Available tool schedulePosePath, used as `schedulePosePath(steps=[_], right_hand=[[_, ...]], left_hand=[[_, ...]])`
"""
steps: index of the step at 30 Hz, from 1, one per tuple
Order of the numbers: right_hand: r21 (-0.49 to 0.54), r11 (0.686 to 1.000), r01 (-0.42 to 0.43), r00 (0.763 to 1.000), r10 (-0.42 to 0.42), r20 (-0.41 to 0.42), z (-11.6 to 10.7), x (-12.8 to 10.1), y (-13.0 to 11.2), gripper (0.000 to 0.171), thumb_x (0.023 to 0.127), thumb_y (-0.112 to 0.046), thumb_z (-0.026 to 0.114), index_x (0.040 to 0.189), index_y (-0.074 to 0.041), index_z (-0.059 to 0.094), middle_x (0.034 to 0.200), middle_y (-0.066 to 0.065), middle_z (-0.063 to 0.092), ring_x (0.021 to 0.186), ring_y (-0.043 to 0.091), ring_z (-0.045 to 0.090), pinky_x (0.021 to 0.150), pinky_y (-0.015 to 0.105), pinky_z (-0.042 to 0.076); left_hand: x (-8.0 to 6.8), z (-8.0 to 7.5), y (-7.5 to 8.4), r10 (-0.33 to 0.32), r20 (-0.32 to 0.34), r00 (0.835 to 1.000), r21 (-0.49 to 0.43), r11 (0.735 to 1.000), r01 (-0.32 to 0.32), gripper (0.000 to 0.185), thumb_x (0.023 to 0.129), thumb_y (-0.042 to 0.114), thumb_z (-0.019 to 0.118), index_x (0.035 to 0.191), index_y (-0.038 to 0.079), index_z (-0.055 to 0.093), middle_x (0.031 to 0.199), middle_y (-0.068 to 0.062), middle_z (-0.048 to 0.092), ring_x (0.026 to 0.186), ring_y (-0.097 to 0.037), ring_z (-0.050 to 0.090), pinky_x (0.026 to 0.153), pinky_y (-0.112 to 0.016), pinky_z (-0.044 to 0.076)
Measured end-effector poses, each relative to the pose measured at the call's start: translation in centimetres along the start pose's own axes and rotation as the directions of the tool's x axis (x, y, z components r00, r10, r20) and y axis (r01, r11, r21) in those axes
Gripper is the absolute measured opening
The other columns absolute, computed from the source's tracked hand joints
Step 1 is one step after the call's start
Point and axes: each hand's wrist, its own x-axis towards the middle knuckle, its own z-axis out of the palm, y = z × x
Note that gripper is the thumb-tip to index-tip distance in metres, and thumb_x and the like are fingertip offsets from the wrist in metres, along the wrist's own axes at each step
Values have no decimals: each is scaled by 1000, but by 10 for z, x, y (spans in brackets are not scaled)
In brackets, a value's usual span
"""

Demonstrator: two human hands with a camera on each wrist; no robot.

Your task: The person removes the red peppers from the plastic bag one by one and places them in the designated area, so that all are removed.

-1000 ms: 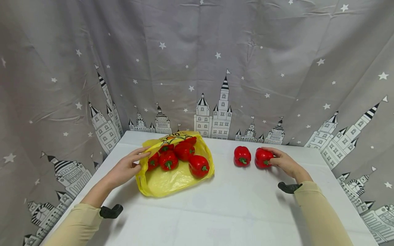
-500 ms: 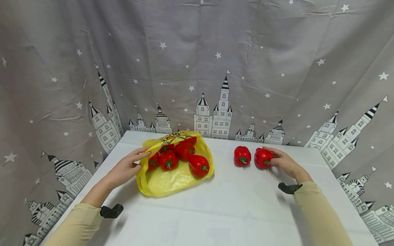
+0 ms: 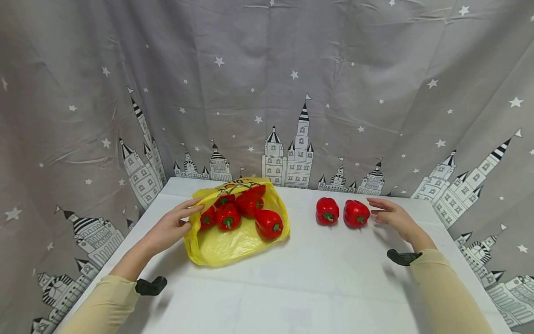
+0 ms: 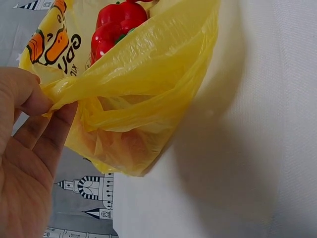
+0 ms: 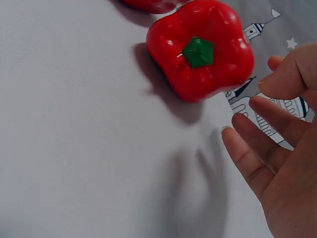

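Since the earlier frame the right hand has let go of the right-hand red pepper and drawn back, fingers now spread and holding nothing. At centre left, the left hand pinches the rim of the yellow bag, which lies open on the white table with peppers inside. Right of centre, the freed pepper sits just left of the right hand's fingertips, stem toward the viewer, beside a second loose pepper.

The yellow plastic bag bears the only print, orange-and-black lettering beside a carrot picture near its pinched rim, of which only something like "GD" can be read, the rest creased away.
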Motion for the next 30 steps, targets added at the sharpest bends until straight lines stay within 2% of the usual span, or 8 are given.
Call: schedulePosePath(steps=[2, 4, 9, 11, 17, 22, 30], right_hand=[[-24, 1000, 10, 1000, -11, -16, -2, -2, -3, 57, 99, -1, 48, 155, 2, 38, 157, 29, 37, 138, 50, 42, 96, 34, 52], [-50, 999, 19, 999, -20, -34, -2, -4, -6, 55, 99, -2, 47, 154, 2, 40, 155, 29, 40, 137, 49, 44, 98, 36, 50], [-82, 997, 18, 996, -25, -81, -1, -6, -13, 52, 100, -4, 49, 152, -1, 45, 153, 27, 43, 135, 46, 46, 107, 60, 42], [-80, 997, 13, 995, -21, -97, 1, -6, -18, 51, 100, -4, 50, 152, -3, 47, 152, 26, 44, 135, 46, 46, 108, 64, 39], [-95, 994, 49, 993, -59, -105, 15, -5, -37, 50, 100, -4, 53, 149, -4, 50, 147, 25, 50, 133, 46, 48, 107, 65, 40], [-122, 990, 66, 995, -75, -70, 30, -5, -52, 49, 100, -6, 54, 149, -8, 52, 147, 23, 50, 132, 45, 49, 103, 63, 45], [-98, 989, 111, 994, -113, -15, 52, -5, -71, 47, 99, -6, 59, 145, -15, 58, 146, 20, 52, 131, 43, 48, 96, 59, 52]], left_hand=[[0, 0, 0, 1, 0, 1000, -2, 1000, -1, 57, 93, -8, 51, 149, 3, 52, 164, -8, 32, 142, -35, 38, 88, -23, 50], [0, 0, 0, 4, -1, 1000, -6, 1000, -4, 57, 93, -8, 51, 149, 2, 53, 164, -8, 32, 142, -35, 38, 88, -23, 50], [-1, 1, 1, 11, -3, 1000, -14, 1000, -11, 56, 93, -9, 50, 148, 1, 52, 164, -9, 32, 142, -35, 38, 87, -22, 49], [-1, 1, 1, 12, -1, 1000, -17, 1000, -12, 56, 93, -9, 50, 148, 1, 52, 164, -9, 32, 142, -35, 38, 87, -23, 49], [1, 1, 2, 4, 1, 1000, -9, 1000, -4, 57, 93, -8, 51, 148, 2, 53, 164, -8, 33, 142, -35, 39, 89, -23, 50], [1, 1, 2, -5, 2, 1000, -3, 1000, 5, 57, 93, -7, 51, 149, 3, 53, 164, -8, 33, 142, -35, 39, 91, -25, 50], [0, 0, 4, -18, 5, 1000, -2, 1000, 18, 57, 93, -7, 51, 148, 5, 54, 164, -8, 32, 142, -37, 40, 92, -27, 50]])
